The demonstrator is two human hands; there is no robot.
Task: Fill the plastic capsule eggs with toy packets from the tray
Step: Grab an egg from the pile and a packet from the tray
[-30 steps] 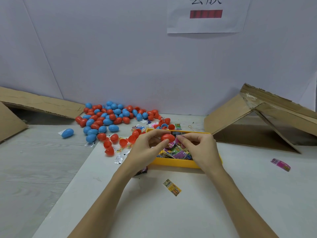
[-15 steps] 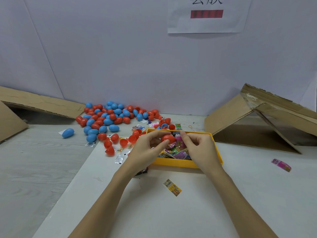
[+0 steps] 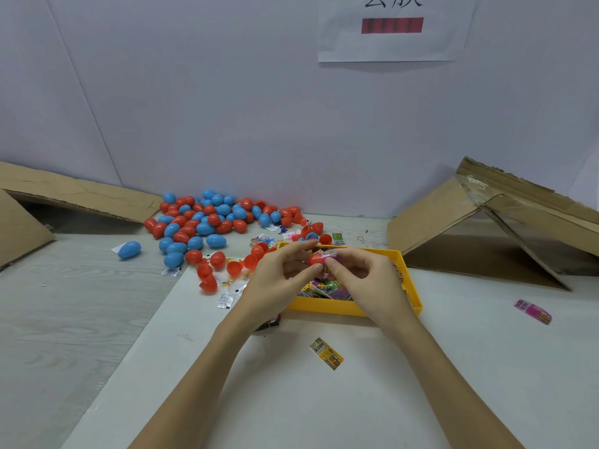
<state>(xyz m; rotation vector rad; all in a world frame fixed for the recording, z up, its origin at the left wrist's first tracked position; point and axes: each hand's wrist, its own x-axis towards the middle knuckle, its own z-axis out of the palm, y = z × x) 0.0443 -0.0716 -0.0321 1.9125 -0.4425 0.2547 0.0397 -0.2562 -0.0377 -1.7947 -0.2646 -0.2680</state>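
Now a red egg half (image 3: pixel 313 259) is gripped by the left hand (image 3: pixel 278 280) above the yellow tray (image 3: pixel 351 306), while a pink packet (image 3: pixel 329 255), touching its right side, is pinched by the right hand (image 3: pixel 366 280).

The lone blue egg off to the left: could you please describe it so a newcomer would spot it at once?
Start at the big pile of red and blue eggs by the back wall. Look left of it, on the grey wood surface: one blue egg lies alone, apart from the pile, on a white paper scrap.
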